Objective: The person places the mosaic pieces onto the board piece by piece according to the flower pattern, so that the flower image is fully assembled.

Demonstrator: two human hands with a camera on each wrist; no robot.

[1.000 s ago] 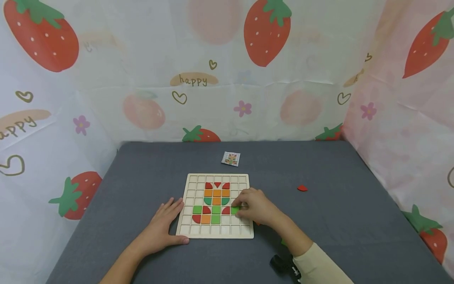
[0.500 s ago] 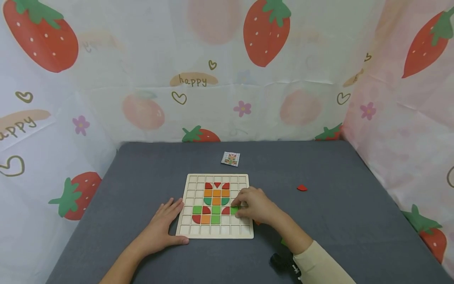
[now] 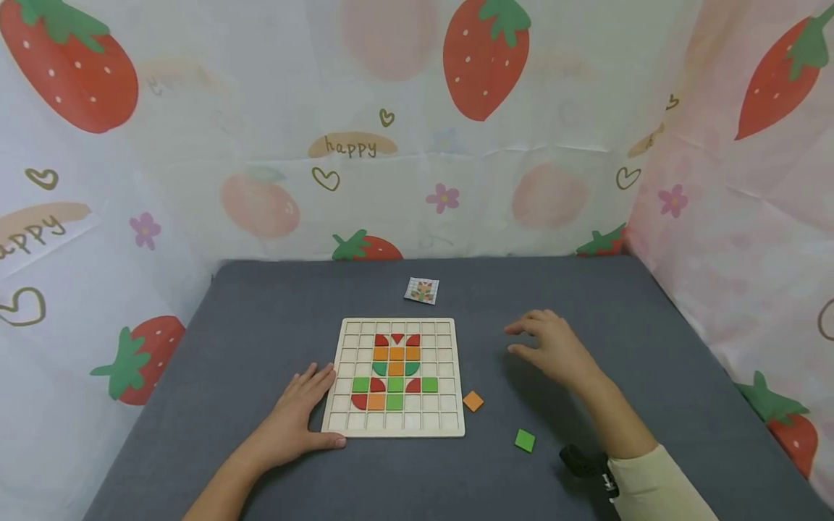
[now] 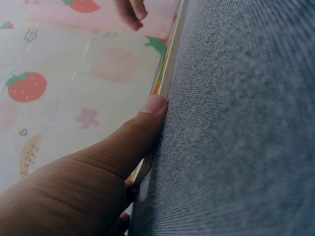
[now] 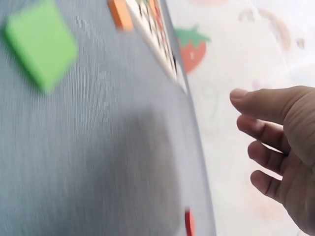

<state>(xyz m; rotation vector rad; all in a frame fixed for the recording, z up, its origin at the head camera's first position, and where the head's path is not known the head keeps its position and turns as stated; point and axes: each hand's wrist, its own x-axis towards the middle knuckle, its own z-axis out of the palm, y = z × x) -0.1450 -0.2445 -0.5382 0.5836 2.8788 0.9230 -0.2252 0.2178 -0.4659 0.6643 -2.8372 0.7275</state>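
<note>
A pale wooden grid board (image 3: 459,428) lies on the grey table, with red, orange and green tiles forming a pattern in its cells. Against its left edge rests my left hand (image 3: 295,412), fingers spread and thumb at the near left corner; the left wrist view shows the thumb (image 4: 152,105) touching the board's side. My right hand (image 3: 562,353) hovers right of the board, holding nothing, thumb and fingers apart. A green square tile (image 3: 430,385) sits in a right-hand cell. Below the right hand, a red piece (image 5: 190,223) shows in the right wrist view; the head view hides it.
An orange square tile (image 3: 473,401) lies just off the board's right edge, and a loose green square tile (image 3: 524,441) lies nearer the front. Behind the board is a small printed pattern card (image 3: 422,291). Strawberry-printed cloth (image 3: 391,210) walls the table's back and sides.
My right hand has left the green tile in the board's right-hand cell and moved right, uncovering the loose orange and green tiles. The left hand has stayed at the board.
</note>
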